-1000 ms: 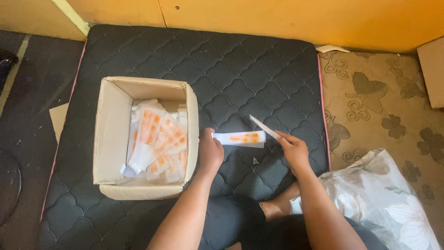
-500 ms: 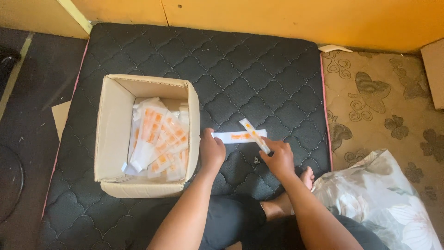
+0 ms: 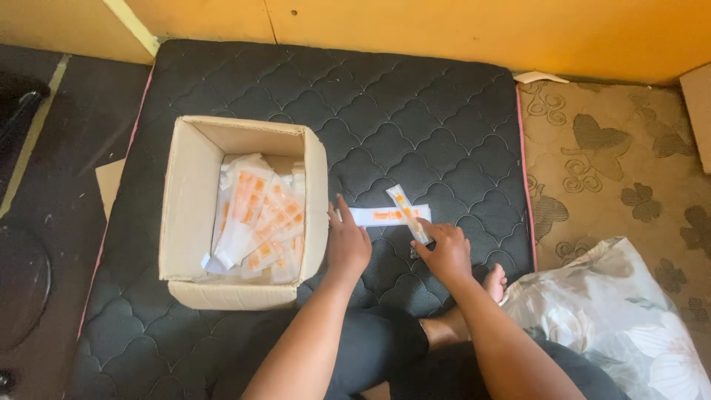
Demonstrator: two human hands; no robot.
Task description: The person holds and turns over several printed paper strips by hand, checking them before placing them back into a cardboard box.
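Packets: we press one white-and-orange packet (image 3: 379,215) flat on the dark mattress (image 3: 415,111) with our left hand (image 3: 346,244). Our right hand (image 3: 446,250) pinches a second packet (image 3: 407,210) crossing it. It probably needs lining up.

Flat packet (image 3: 374,215): long, narrow, white with an orange mark near its middle; lies flat on the dark quilted mattress (image 3: 415,111), long axis running 9 to 3 o'clock; its 9 o'clock end sits under the left hand's fingers (image 3: 342,211).
Slanted packet (image 3: 408,213): slim, clear-and-white with orange print; tilted, running from 11 to 5 o'clock across the flat packet's 3 o'clock end; its lower end is pinched in the right hand's fingers (image 3: 428,235).
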